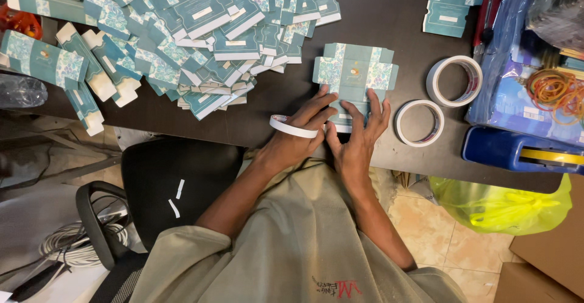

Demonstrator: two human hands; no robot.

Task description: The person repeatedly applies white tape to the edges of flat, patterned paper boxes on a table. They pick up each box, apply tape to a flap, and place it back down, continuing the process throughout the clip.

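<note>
On dark table (389,11), tiled floor (450,242)

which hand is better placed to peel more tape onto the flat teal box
Left, likely. The left hand already has the small tape roll looped around its fingers beside the flat teal box. The right hand lies flat on the box's lower edge, pinning it to the dark table.
</note>
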